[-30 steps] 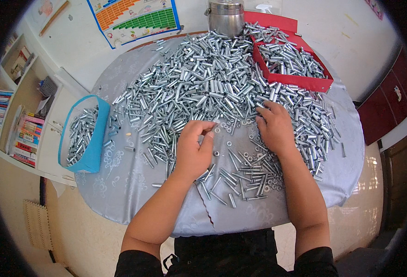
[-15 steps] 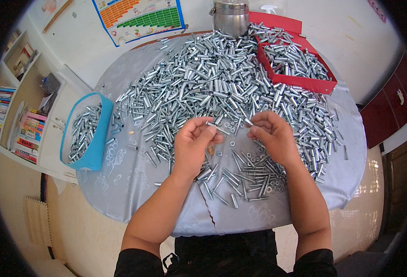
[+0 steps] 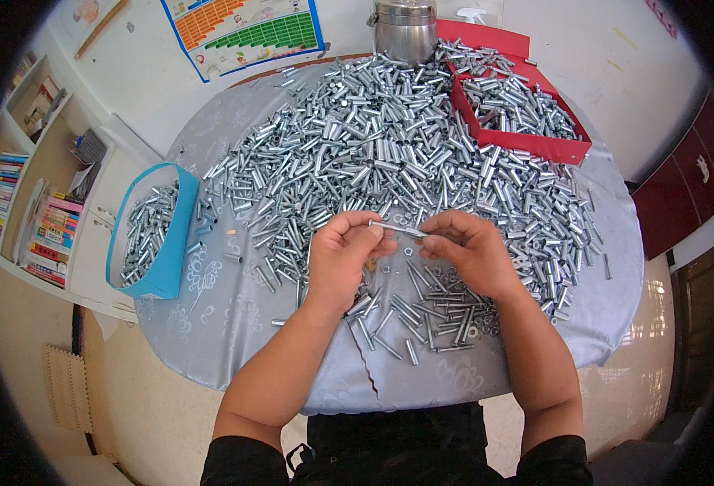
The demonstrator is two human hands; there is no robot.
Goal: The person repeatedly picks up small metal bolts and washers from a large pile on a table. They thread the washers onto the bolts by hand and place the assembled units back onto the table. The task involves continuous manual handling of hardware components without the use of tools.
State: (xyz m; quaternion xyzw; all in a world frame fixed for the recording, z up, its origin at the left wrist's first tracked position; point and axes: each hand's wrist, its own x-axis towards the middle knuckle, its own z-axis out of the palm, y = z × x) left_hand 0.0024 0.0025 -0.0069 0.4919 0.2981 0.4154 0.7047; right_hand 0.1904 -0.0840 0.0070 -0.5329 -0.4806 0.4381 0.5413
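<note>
Above the near middle of the table, my left hand [image 3: 339, 257] pinches a long silver bolt [image 3: 391, 228] near its head. My right hand [image 3: 472, 253] is closed on a small silver metal piece [image 3: 414, 232] at the bolt's other end; fingers hide most of it, so I cannot tell whether it is a sleeve or a nut. Behind both hands spreads a large heap of metal sleeves [image 3: 357, 146]. Between my forearms lie several loose bolts [image 3: 438, 312], with nuts and washers [image 3: 487, 320] beside my right wrist.
A blue bin [image 3: 180, 235] of metal parts stands at the left. At the back right is a red box [image 3: 527, 148] full of sleeves, next to a steel pot [image 3: 406, 32]. A grey cloth [image 3: 235, 348] covers the round table. Bookshelves [image 3: 33, 186] stand on the left.
My right hand has come left and slightly down, bringing its small metal piece to the bolt's end. The left hand has barely moved and still holds the bolt.
</note>
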